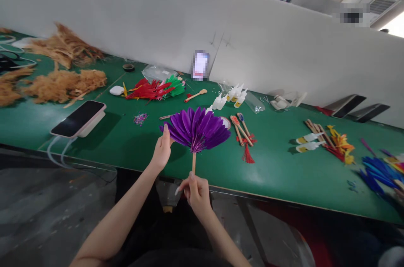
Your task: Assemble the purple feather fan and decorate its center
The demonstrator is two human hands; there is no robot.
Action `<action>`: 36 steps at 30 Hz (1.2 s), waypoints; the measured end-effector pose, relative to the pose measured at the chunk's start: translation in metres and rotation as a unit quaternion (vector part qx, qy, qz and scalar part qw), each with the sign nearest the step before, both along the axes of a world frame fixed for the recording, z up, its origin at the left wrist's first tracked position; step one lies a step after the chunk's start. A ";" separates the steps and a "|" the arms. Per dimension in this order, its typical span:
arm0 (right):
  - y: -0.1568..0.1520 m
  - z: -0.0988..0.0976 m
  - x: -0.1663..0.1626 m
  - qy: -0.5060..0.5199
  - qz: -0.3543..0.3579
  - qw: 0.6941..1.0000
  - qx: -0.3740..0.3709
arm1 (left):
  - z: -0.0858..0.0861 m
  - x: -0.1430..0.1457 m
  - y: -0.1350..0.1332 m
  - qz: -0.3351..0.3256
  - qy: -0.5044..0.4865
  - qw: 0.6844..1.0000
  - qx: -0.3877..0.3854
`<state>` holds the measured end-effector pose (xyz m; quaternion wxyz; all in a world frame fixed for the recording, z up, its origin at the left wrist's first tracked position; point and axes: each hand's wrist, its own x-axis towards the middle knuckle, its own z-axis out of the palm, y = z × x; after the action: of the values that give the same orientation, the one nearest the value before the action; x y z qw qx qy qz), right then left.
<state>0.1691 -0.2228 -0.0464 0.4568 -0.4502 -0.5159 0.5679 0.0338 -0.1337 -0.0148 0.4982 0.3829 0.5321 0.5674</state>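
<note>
A fan of purple feathers (202,128) on a wooden stick (194,162) is held upright over the front of the green table. The stick's lower end is pinched between the thumb and finger of my right hand (197,193). At the fan's left edge, my left hand (162,149) has its thumb in front of the outer feathers; its other fingers are partly hidden behind them. Just behind the fan stand several small white glue bottles (236,93). To its right lie wooden sticks with decorated ends (240,128) and a red tassel (248,155).
Across the green table (132,132) lie a phone (78,119) on a stand, brown fibre (66,84), red feathers (148,90), green feathers (175,86) and sequins (140,119). Glue bottles (309,145), yellow feathers (342,145) and blue feathers (377,172) are on the right. White panels (284,52) rise behind.
</note>
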 end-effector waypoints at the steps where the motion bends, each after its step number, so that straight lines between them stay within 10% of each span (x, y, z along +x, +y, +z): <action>1: 0.000 -0.001 0.000 0.001 0.000 1.000 -0.001 | 0.000 0.000 0.000 0.000 0.009 1.000 0.007; 25: -0.001 -0.004 0.001 0.021 -0.009 1.000 -0.019 | 0.009 0.003 -0.010 0.123 0.331 0.935 0.027; 36: 0.000 -0.004 0.003 0.033 -0.013 0.999 -0.021 | 0.016 -0.002 -0.008 0.064 0.243 0.967 0.045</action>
<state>0.1719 -0.2224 -0.0501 0.4717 -0.4472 -0.4827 0.5869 0.0322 -0.1422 0.0011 0.2985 0.4966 0.6346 0.5114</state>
